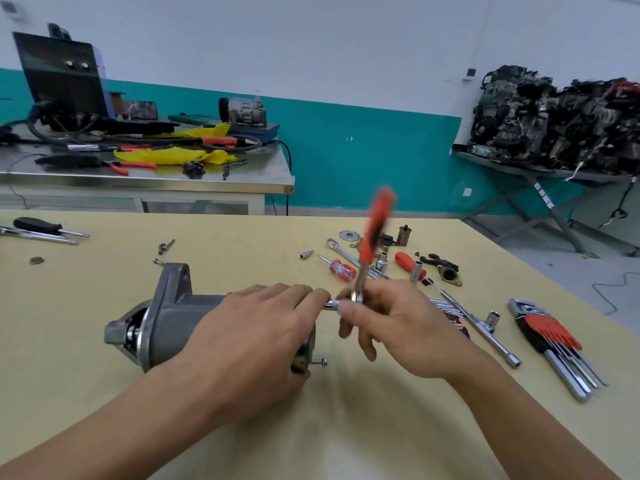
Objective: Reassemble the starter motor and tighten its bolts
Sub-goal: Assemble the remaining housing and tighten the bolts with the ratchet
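Grey starter motor (166, 317): lying on yellow tabletop (104, 393), left hand (249, 341) clasping and hiding its body.
Right hand (391, 327): gripping blurred red ratchet (367, 251).
Hex keys (550, 337): lying rightward.

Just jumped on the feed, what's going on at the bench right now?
A person is bolting up the starter motor, which lies on its side on the yellow table. The left hand holds the motor body steady. The right hand grips an orange-handled ratchet, blurred as if swinging, at the motor's rear end. Lower down, another bolt sticks out, not yet driven home. A hex key set and a screwdriver lie to the right.
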A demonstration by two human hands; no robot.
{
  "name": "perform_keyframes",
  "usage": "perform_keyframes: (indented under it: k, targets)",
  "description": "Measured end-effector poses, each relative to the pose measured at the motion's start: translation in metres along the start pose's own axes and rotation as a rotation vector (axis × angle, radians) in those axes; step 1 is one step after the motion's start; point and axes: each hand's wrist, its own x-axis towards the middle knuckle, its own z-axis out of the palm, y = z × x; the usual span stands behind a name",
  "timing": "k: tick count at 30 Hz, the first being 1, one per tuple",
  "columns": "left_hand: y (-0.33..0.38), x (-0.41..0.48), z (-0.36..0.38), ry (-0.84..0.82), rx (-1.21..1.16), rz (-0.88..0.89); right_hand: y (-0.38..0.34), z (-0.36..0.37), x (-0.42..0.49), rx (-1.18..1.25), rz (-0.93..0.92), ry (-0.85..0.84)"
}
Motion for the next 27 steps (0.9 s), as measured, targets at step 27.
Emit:
perform_keyframes:
  k: [27]
  targets:
    - [-0.001, 0.001, 0.001, 0.011, -0.039, -0.011, 0.011, -0.005, -0.001, -0.092, -0.155, 0.005]
